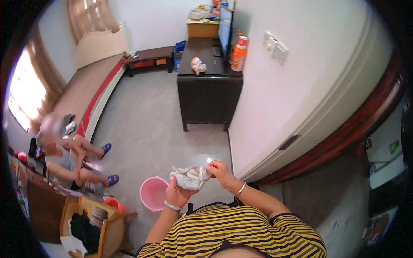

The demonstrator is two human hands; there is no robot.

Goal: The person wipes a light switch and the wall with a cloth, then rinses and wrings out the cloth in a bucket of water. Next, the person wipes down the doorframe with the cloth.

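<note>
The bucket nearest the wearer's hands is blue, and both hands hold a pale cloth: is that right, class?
The colour is wrong: the head view shows the bucket is pink. The left hand and right hand do hold a pale cloth.

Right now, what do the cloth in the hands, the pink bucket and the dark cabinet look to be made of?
Cloth: soft, matte fabric, judging by its bunched folds; cotton or a blend, I can't tell.
Pink bucket: probably smooth plastic, given the even colour throughout and the rounded rim.
Dark cabinet: likely wood or board, painted or lacquered, as the dark surface has a slight sheen.
</note>
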